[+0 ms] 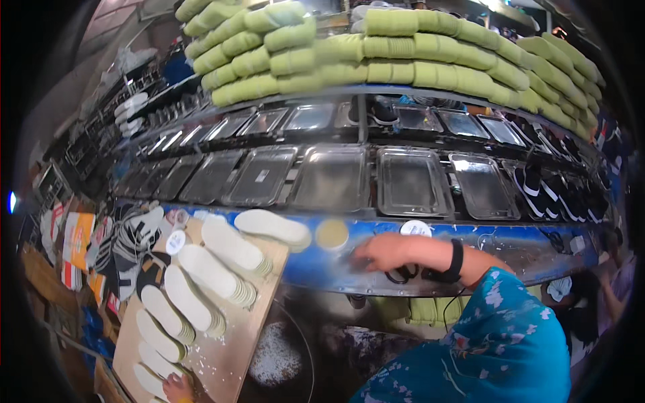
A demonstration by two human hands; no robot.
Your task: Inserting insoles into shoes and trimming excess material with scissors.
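My right hand (pixel 381 252) reaches in from the right over the front edge of the blue-edged metal bench (pixel 309 269). Its fingers point down and left, blurred by motion, so I cannot see whether they hold anything. Beside it are a black looped item (pixel 403 273) and an open round tub of yellowish stuff (pixel 332 234). My left hand (pixel 178 389) shows only partly at the lower edge, fingers slightly apart, touching the end of a stack of cream insoles (pixel 158 363). Several more insole stacks (pixel 191 295) lie in a row on a wooden board (pixel 232 336).
A single cream insole stack (pixel 272 227) bridges the board and bench. A white round lid (pixel 415 228) lies behind my right arm. Metal trays (pixel 329 178) line the rack beyond, with black shoes (pixel 537 195) at right and green bundles (pixel 463 77) on top. Shoe uppers (pixel 131 245) pile at left.
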